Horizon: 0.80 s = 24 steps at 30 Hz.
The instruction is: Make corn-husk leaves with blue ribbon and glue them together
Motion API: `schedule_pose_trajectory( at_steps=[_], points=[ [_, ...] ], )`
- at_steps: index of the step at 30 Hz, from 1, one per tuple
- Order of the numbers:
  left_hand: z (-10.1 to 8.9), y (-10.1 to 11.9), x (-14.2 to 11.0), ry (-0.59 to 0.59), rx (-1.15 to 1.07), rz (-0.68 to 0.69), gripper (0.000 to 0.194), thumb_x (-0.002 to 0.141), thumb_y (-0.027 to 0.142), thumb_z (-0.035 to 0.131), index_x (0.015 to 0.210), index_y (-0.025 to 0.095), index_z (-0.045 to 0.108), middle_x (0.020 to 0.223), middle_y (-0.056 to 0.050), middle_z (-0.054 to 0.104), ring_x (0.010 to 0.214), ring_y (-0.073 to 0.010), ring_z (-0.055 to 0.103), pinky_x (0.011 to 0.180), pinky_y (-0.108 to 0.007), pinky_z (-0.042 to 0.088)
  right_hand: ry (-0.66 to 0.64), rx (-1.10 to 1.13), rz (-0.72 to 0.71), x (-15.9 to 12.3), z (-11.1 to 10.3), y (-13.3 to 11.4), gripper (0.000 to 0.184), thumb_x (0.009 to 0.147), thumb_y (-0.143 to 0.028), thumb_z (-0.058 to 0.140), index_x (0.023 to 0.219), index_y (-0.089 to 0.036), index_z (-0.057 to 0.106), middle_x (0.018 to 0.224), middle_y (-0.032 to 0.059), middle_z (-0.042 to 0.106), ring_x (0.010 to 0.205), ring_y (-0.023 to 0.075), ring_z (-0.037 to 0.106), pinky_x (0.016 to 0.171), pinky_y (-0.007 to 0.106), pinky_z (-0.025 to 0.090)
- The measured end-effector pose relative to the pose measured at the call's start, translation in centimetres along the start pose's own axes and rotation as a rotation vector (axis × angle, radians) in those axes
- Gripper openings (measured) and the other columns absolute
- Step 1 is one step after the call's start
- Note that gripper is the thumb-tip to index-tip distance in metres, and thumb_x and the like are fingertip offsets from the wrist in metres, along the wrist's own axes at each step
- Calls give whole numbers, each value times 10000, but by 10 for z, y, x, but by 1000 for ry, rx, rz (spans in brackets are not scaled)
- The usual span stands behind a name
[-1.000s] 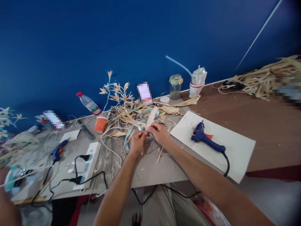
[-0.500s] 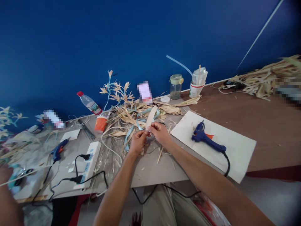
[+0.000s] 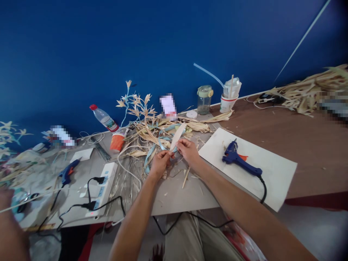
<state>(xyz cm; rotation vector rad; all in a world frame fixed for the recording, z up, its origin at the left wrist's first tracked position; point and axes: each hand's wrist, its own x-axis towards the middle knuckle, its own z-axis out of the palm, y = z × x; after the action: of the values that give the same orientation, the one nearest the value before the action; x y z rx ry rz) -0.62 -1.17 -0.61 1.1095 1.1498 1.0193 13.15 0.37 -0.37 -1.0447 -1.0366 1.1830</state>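
A pale, leaf-shaped piece of dried corn husk stands up between my hands, tilted to the right. My left hand pinches it at the lower end. Close by, my right hand has thumb and fingers closed on its right edge. Behind them lies a heap of dried husks tangled with light blue ribbon. A thin wooden stick rests on the table below my right hand. To the right, a blue glue gun lies on a white board.
A power strip with plugged cables and another glue gun are on the left. An orange cup holds a husk-flower branch and a tilted bottle. A jar and paper cup stand behind. Another person's arm shows at far left.
My right hand has shifted slightly right, away from my left fingertips, along the husk's edge. The husk piece leans more to the right.
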Motion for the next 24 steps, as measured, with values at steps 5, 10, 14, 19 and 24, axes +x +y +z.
schedule_pose_trajectory(
  at_steps=[5,10,14,19,24],
  points=[
    [-3,-1,2,44,9,28,368,633,475,692,726,122,643,622,12,589,388,-19,334,411,-201,232,98,108,19,3,-4,-6,181,700,-356,558,779,-193,549,495,-69,408,438,80,332,437,226,242],
    [-6,2,4,84,-58,58,327,669,435,679,732,118,635,616,13,580,390,-8,312,417,-193,214,171,98,-60,4,-11,-8,198,657,-262,563,835,-181,590,586,-63,442,488,72,366,478,225,267],
    [-8,5,4,121,-118,74,309,674,413,678,739,116,624,581,30,548,378,-1,275,411,-188,212,207,94,-44,6,-15,-12,172,641,-235,546,790,-169,603,565,-65,440,485,69,345,478,226,260],
    [-10,10,3,155,-139,87,304,669,409,677,722,119,603,586,31,542,377,5,250,405,-189,205,162,79,11,9,-20,-14,177,636,-277,580,768,-162,607,546,-58,472,482,74,361,475,228,273],
    [-10,12,2,157,-138,78,307,666,416,675,715,122,599,576,30,539,373,6,240,405,-190,208,102,24,11,12,-22,-9,194,652,-362,614,676,-175,569,496,-61,446,469,82,370,472,235,283]
  ],
)
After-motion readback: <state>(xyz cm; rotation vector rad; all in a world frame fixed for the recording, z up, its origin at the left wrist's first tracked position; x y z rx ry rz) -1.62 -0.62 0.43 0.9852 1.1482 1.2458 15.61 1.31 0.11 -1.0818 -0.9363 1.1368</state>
